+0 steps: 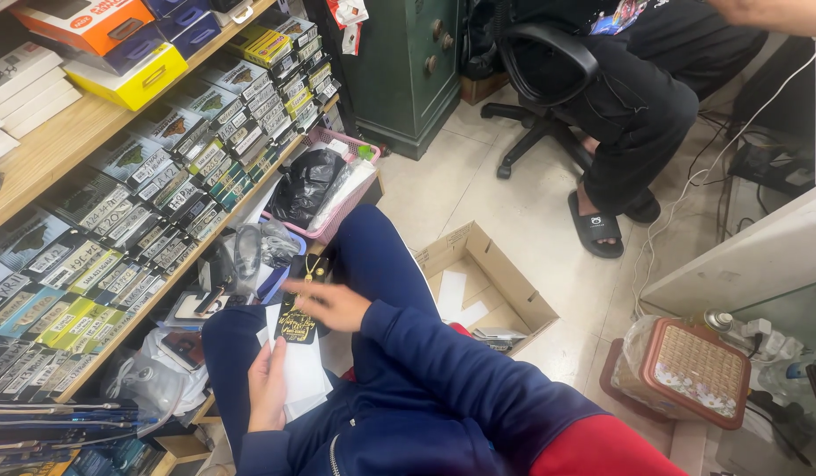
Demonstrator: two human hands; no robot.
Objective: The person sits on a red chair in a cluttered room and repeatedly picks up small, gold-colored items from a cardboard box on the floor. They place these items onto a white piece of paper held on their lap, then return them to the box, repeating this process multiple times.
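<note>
Left hand (267, 385), lower centre-left of the frame: fingers pressed together and laid flat under a stack of white sheets (304, 375) resting on the lap; thumb side not clearly seen.

Right hand (330, 304), centre: fingers loosely spread, fingertips touching the top of a small black card with gold print (296, 322) that lies on the white sheets. Whether the card is pinched cannot be told.

Pink plastic basket (355, 188), upper centre: holds a crumpled black plastic bag (305, 183) and a clear wrapper.

Open cardboard box (505, 282), centre right on the tiled floor: holds white paper slips; a small dark item lies at its lower edge.

Wooden shelves (68, 137), left half: rows of small boxed goods standing on edge, with yellow, orange and blue cases on the upper shelf.

Brown woven-top container (694, 370), lower right, wrapped partly in clear plastic.

Another person's leg and black sandal (595, 231), upper right, by an office chair.
</note>
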